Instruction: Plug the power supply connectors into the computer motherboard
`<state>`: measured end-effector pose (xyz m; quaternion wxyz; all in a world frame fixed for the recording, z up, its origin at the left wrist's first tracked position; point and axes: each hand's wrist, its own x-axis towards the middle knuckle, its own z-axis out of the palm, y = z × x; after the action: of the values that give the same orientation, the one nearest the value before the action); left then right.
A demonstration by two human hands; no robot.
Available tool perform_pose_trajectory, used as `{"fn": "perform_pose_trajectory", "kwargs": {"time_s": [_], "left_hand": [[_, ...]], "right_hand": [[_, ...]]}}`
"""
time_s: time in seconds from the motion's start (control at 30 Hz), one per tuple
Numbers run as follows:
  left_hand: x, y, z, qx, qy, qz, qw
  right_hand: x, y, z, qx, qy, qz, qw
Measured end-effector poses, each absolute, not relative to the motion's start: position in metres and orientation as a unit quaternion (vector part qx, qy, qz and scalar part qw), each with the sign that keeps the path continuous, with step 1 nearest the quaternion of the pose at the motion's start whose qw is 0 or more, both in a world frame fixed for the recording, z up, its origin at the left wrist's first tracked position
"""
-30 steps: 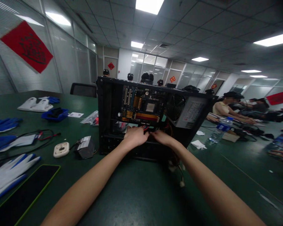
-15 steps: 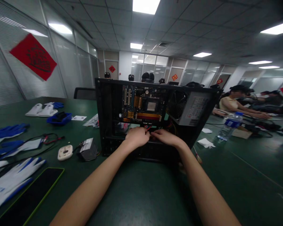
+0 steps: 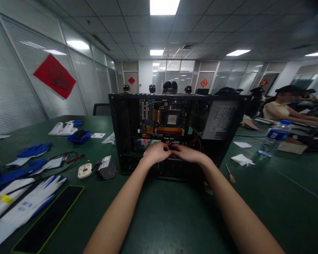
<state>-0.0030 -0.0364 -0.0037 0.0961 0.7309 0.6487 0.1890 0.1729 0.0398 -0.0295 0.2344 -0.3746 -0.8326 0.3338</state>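
An open black computer case [image 3: 116, 137] stands on the green table in front of me. Inside it are a motherboard [image 3: 163, 118] and, at the upper right, a silver power supply [image 3: 219, 121]. Both hands reach into the lower middle of the case, fingertips close together. My left hand [image 3: 157, 152] has its fingers curled at some thin red and dark cables [image 3: 170, 143]. My right hand [image 3: 187, 153] meets it there, its fingers pinched together. Whatever small part lies between the fingertips is hidden by the hands.
To the left lie a small grey fan-like block [image 3: 106, 167], a white round-cornered piece [image 3: 84, 170], a phone [image 3: 50, 218], gloves [image 3: 33, 203] and a blue tray [image 3: 78, 137]. At right are a screwdriver [image 3: 230, 173], tissue [image 3: 242, 159], a water bottle [image 3: 275, 138] and a seated person [image 3: 283, 107].
The camera view has turned slightly left, so the surroundings shift rightward. My hands stay at the same spot in the case, their fingertips now closer together.
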Motion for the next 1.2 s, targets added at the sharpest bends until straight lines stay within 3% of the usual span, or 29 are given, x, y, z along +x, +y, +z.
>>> {"fn": "perform_pose_trajectory", "kwargs": {"time_s": [0.23,0.67,1.2], "left_hand": [[0.0000,-0.0422,-0.0015,0.729,0.659,0.181,0.043],[-0.0014,-0.0413,-0.0071,0.742,0.642,0.193,0.013],[-0.0027,-0.0400,-0.0028,0.753,0.635,0.171,0.015]], "right_hand": [[0.1687,0.0434,-0.0277,-0.356,-0.864,0.314,0.166],[0.1671,0.0478,-0.0309,-0.336,-0.844,0.369,0.194],[0.1668,0.0445,-0.0275,-0.350,-0.876,0.287,0.166]]}}
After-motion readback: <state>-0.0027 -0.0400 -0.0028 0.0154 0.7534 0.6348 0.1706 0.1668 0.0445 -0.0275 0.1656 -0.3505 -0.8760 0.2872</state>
